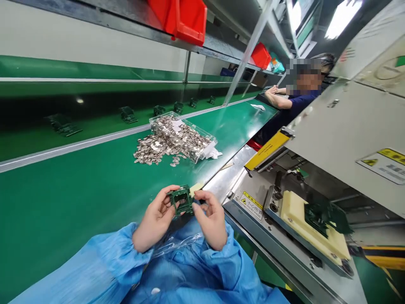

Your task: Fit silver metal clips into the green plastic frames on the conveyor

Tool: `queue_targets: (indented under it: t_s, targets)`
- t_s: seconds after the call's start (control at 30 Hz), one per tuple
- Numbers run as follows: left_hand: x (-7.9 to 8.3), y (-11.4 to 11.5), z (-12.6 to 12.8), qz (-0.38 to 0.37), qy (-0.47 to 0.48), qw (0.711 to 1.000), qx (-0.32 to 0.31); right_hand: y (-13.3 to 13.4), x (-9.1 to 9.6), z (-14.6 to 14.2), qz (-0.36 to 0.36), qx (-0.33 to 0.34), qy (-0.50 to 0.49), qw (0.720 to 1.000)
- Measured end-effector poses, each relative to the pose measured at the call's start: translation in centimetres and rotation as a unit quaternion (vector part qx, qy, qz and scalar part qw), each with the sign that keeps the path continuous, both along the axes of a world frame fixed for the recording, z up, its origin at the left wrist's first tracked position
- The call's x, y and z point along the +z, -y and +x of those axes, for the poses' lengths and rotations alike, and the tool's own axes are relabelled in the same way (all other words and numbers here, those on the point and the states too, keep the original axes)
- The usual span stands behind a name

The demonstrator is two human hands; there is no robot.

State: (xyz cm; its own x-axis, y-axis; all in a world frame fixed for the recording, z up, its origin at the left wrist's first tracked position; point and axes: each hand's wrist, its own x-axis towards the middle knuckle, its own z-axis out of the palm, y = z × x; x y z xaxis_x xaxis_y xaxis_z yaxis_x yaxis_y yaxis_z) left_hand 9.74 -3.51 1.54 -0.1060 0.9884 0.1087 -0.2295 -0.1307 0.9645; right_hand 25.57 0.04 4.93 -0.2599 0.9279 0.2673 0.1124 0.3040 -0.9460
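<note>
My left hand (pixel 154 219) and my right hand (pixel 211 219) both pinch a small green circuit board frame (pixel 181 200) held above the green belt's near edge. Fingers of each hand curl round opposite sides of the frame. Blue smock sleeves cover both forearms. A pile of small silvery metal parts (pixel 151 151) spills from a clear plastic box (pixel 207 143) lying on the belt beyond my hands.
A green conveyor belt (pixel 79 190) runs left to right. On the right stands a press machine with a cream fixture (pixel 308 230) holding a green board (pixel 325 215). More green boards (pixel 128 114) ride the far belt. Red bins (pixel 186 19) hang overhead. Another person (pixel 295 103) sits further along.
</note>
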Motion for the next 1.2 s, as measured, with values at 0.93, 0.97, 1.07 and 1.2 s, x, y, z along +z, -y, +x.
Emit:
queue_targets:
  t_s: [0.93,0.97,1.07,1.2]
  targets:
    - [14.8,-10.0,18.1,0.212,-0.169,0.918,-0.290,2.5,10.8,29.3,0.257,-0.396,0.138,0.871]
    - [14.3,-9.6,15.8,0.183,-0.182,0.918,-0.301,1.8,11.3,29.3,0.239,-0.363,0.185,0.881]
    - [12.0,-8.6,9.4,0.064,-0.256,0.915,-0.306,0.2,12.6,29.2,0.173,-0.264,0.285,0.905]
    - [8.8,-8.1,5.2,-0.005,-0.297,0.898,-0.325,-0.2,12.8,29.4,0.119,-0.225,0.307,0.917]
